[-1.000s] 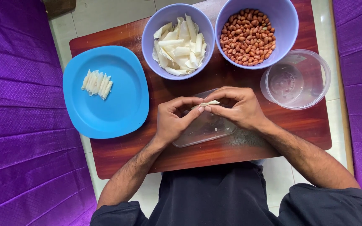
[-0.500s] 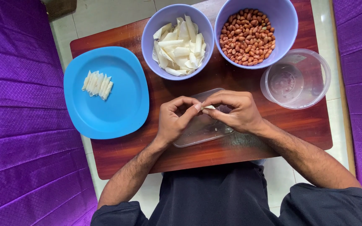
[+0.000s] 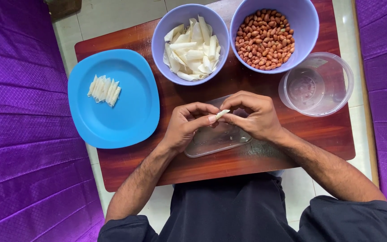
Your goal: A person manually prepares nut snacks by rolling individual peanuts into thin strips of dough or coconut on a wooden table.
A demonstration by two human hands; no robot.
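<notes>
White strip [image 3: 222,113] pinched between fingers of left hand [image 3: 185,127], right hand [image 3: 252,115].

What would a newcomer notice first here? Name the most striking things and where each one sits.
Both hands meet at the middle of the wooden table, the left hand and right hand pinching a small white strip above a clear flat tray. Behind them stand a bowl of white strips and a bowl of peanuts. A blue plate on the left holds a neat row of rolled pieces.
</notes>
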